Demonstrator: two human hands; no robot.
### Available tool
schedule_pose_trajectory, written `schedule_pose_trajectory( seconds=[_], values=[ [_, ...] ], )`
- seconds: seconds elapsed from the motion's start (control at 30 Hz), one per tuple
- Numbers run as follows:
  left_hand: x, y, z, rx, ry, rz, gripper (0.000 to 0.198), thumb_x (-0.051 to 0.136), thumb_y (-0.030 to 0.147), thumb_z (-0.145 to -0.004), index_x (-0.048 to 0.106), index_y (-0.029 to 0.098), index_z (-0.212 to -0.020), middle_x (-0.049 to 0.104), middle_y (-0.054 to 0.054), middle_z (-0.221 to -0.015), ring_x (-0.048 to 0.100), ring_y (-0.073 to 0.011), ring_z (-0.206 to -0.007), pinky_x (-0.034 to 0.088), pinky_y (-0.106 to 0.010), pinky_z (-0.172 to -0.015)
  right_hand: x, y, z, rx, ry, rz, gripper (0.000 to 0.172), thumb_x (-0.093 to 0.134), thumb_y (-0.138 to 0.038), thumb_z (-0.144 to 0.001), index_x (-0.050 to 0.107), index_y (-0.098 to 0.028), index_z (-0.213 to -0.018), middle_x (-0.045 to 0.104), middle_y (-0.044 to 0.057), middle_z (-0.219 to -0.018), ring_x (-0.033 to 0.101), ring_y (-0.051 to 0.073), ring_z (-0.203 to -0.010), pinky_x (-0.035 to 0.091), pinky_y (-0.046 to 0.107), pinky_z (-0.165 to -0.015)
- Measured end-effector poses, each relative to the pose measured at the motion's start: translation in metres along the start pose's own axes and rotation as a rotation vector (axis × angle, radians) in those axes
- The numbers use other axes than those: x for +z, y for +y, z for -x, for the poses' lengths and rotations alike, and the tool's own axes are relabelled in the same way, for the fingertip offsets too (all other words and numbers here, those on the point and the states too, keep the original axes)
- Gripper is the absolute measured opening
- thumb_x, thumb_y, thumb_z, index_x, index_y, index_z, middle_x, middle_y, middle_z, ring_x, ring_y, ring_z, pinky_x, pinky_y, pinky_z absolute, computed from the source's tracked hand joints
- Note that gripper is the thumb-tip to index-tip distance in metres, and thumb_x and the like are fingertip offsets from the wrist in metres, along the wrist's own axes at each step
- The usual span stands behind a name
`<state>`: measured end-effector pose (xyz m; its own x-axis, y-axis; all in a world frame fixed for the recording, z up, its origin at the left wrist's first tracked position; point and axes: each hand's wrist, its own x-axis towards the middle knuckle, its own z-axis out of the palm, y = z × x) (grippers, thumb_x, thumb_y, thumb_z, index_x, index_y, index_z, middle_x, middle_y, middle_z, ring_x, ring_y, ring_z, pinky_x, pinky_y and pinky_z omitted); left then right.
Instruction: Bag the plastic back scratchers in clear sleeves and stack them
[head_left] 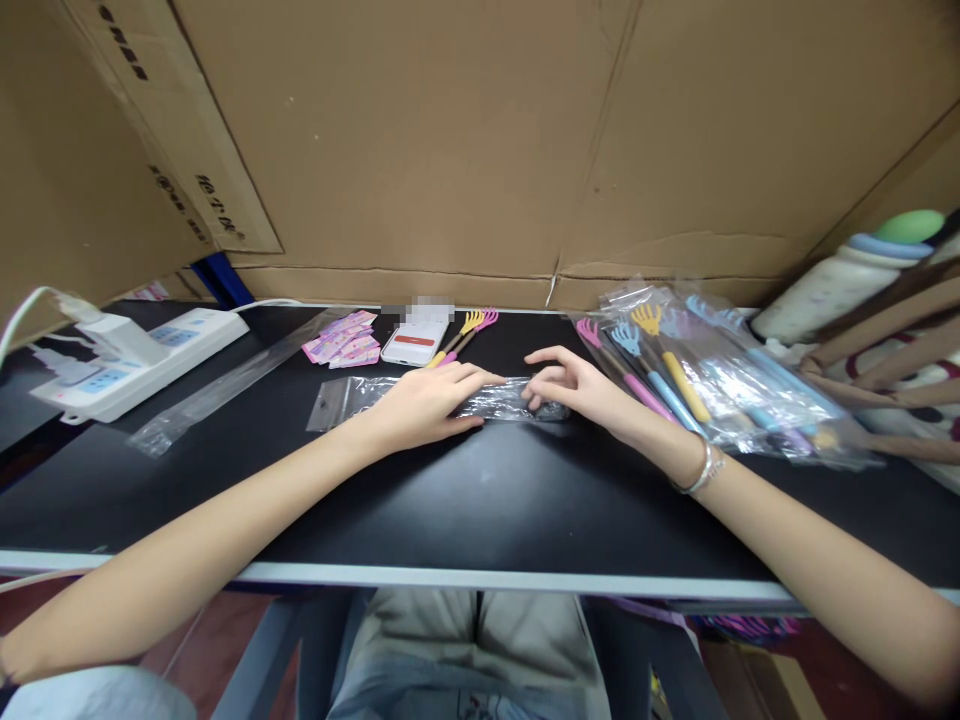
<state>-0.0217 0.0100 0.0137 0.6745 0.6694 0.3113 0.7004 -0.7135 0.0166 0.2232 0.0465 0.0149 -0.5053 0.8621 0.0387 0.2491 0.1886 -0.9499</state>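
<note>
A narrow clear plastic bag (495, 399) lies flat across the black table, its left end (330, 403) sticking out past my wrist. My left hand (431, 405) rests on the bag with its fingers stretched out to the right and the thumb apart. At the bag's right end, my right hand (566, 388) has bent fingers, their tips closed on the plastic, while one finger stays raised. Just behind the bag lie a yellow and a pink claw-shaped back scratcher (471, 335). Pink, blue and yellow back scratchers (679, 380) lie beside my right wrist.
Bagged back scratchers (765, 390) are piled at right, near a white bottle (825, 290). Pink printed cards (345, 340) and a phone (416, 335) lie at the back. Left are a long clear sleeve (225, 385) and a power strip (150, 362). Cardboard (450, 140) walls the back.
</note>
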Motion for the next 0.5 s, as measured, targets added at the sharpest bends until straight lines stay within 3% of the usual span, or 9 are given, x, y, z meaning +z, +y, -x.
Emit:
schedule_pose_trajectory(
  seconds=[0.13, 0.3, 0.5],
  values=[
    [-0.0002, 0.0000, -0.0005, -0.013, -0.001, 0.001, 0.045, 0.056, 0.034, -0.088, 0.044, 0.026, -0.131, 0.059, -0.002, -0.127, 0.057, -0.0175, -0.113, 0.047, -0.026, -0.087, 0.0010, 0.0001, -0.0004, 0.002, -0.036, -0.075, 0.043, 0.069, -0.033, -0.076, 0.046, -0.021, -0.110, 0.070, 0.000, -0.079, 0.068, 0.016, -0.073, 0.050, 0.035, -0.080],
    [0.0009, 0.0009, -0.0009, -0.014, 0.041, -0.005, 0.049, 0.060, 0.038, -0.086, 0.045, 0.025, -0.131, 0.060, -0.002, -0.125, 0.058, -0.0174, -0.113, 0.046, -0.026, -0.087, 0.0059, -0.0053, 0.0027, 0.028, 0.008, -0.144, 0.039, 0.066, -0.033, -0.080, 0.048, -0.020, -0.112, 0.069, 0.000, -0.078, 0.069, 0.017, -0.079, 0.050, 0.034, -0.082],
    [0.0025, 0.0026, -0.0005, -0.031, 0.071, -0.011, 0.046, 0.058, 0.039, -0.087, 0.046, 0.026, -0.130, 0.061, -0.001, -0.123, 0.059, -0.0172, -0.111, 0.047, -0.025, -0.083, 0.0098, -0.0069, 0.0046, 0.049, 0.030, -0.138, 0.036, 0.061, -0.032, -0.083, 0.048, -0.020, -0.114, 0.069, 0.003, -0.089, 0.070, 0.017, -0.078, 0.049, 0.026, -0.066]
  ],
)
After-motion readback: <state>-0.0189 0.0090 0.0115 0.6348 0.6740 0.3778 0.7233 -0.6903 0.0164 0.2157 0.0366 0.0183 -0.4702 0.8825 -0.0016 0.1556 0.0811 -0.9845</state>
